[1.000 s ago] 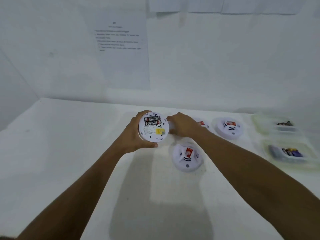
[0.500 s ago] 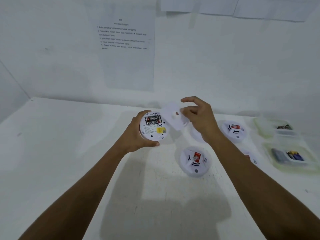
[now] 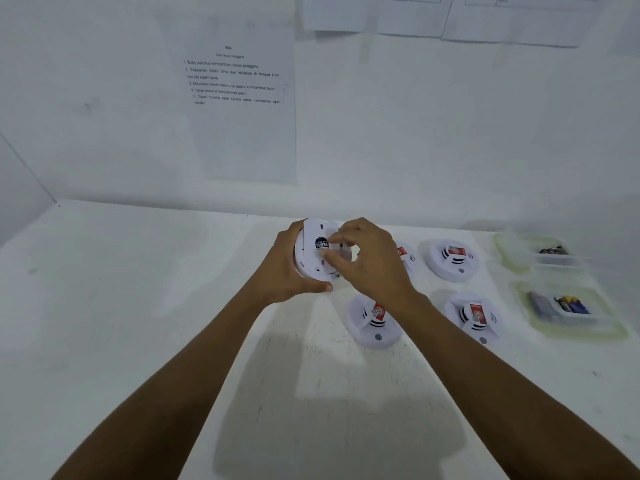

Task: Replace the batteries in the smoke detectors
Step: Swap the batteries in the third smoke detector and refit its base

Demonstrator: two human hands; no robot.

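Observation:
My left hand grips a round white smoke detector by its rim, back side towards me, above the white table. A black battery shows through a gap in the back. My right hand holds a white cover plate against that back, its fingers curled over it. Several other white detectors with red labels lie face up on the table: one below my right wrist, one to its right, one behind, and one partly hidden by my right hand.
Two clear plastic trays sit at the far right: the rear tray and the nearer tray, each holding batteries. A printed instruction sheet hangs on the wall behind the table. The wall corner lies to the left.
My right hand picked the white cover plate off the table, lifted it, and brought it onto the back of the detector held in my left hand. The battery is now mostly covered.

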